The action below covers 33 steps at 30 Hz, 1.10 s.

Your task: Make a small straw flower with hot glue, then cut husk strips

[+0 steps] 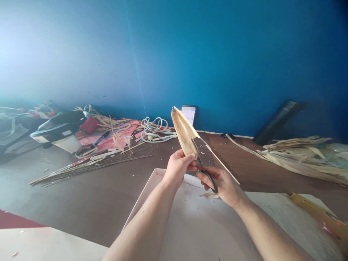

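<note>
My left hand (178,165) is closed on the lower end of a dried corn husk (183,132), which stands up tan and slightly curled. In my right hand (217,181) are black-handled scissors (208,180), my fingers around the loops. The scissor blades point up along the husk's right edge, where a thin strip (217,157) hangs off and slants down to the right. Both hands are close together above a white shallow box (152,181). A small husk scrap (210,195) lies in the box below my right hand.
Behind the husk a phone (191,112) leans on the blue wall. Coiled pale cord (154,127), pink paper (122,136) and thin wires (108,163) lie left. More dried husks (296,156), a printed sheet (288,214) and a yellow tool (315,210) are right.
</note>
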### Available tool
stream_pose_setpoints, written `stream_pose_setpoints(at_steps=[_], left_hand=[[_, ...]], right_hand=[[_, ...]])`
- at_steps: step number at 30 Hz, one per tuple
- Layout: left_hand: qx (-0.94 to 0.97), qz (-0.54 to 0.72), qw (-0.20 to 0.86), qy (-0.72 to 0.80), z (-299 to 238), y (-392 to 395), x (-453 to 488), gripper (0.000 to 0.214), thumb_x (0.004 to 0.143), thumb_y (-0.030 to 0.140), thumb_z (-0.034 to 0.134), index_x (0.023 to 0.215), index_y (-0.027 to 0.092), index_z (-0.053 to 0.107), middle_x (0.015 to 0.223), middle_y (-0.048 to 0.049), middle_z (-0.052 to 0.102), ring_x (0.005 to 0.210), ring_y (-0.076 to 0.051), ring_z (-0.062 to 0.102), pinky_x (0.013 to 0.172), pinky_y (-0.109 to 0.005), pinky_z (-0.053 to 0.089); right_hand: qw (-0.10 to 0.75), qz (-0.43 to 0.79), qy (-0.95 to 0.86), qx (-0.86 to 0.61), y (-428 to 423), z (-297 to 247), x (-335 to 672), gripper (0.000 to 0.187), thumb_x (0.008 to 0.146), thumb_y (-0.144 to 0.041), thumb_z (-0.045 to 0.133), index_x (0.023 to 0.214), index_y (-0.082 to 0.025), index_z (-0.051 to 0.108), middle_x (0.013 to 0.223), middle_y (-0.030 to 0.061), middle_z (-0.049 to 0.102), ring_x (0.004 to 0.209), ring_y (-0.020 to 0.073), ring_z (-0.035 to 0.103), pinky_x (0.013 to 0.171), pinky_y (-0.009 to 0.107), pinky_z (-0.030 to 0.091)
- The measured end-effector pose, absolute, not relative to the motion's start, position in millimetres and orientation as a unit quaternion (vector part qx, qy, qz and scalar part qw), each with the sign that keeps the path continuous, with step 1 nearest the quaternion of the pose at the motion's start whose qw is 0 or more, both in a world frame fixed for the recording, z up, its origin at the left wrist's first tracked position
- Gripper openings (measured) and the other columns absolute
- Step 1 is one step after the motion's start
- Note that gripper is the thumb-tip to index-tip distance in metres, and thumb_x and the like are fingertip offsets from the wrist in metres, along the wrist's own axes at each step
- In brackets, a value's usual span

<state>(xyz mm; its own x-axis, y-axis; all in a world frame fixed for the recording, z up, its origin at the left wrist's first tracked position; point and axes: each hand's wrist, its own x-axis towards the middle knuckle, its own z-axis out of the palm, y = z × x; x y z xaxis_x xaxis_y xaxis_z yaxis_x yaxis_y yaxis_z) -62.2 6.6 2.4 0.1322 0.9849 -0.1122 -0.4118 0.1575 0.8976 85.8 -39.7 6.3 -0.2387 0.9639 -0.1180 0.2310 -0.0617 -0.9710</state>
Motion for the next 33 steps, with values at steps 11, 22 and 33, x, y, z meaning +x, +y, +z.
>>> stream_pose_setpoints(at_steps=[11, 22, 33], left_hand=[[0.363, 0.533, 0.658, 0.388, 5.3, 5.8, -63.0, 0.019, 0.065, 0.023, 0.072, 0.077, 0.011, 0.063, 0.067, -0.0009, 0.056, 0.051, -0.005, 0.049, 0.045, -0.015, 0.048], [0.366, 0.529, 0.651, 0.404, 5.3, 5.7, -64.5, 0.027, 0.065, 0.031, 0.073, 0.081, 0.012, 0.064, 0.075, -0.0028, 0.061, 0.051, -0.005, 0.049, 0.044, -0.015, 0.045], [0.388, 0.523, 0.648, 0.396, 3.9, 3.2, -60.9, 0.026, 0.066, 0.034, 0.070, 0.076, 0.012, 0.061, 0.066, -0.0006, 0.058, 0.050, -0.005, 0.047, 0.044, -0.017, 0.042]], right_hand=[[0.355, 0.508, -0.586, -0.522, -40.6, 8.3, 85.3, 0.045, 0.076, -0.050, 0.066, 0.111, -0.021, 0.070, 0.057, -0.0037, 0.045, 0.055, 0.0119, 0.044, 0.051, 0.025, 0.045], [0.347, 0.513, -0.575, -0.535, -41.4, 6.4, 85.7, 0.050, 0.075, -0.050, 0.067, 0.115, -0.021, 0.068, 0.059, -0.0031, 0.044, 0.055, 0.0125, 0.043, 0.048, 0.024, 0.046], [0.358, 0.511, -0.572, -0.533, -40.7, 8.1, 82.7, 0.045, 0.074, -0.048, 0.068, 0.111, -0.022, 0.069, 0.059, -0.0034, 0.046, 0.057, 0.0130, 0.046, 0.049, 0.024, 0.046]])
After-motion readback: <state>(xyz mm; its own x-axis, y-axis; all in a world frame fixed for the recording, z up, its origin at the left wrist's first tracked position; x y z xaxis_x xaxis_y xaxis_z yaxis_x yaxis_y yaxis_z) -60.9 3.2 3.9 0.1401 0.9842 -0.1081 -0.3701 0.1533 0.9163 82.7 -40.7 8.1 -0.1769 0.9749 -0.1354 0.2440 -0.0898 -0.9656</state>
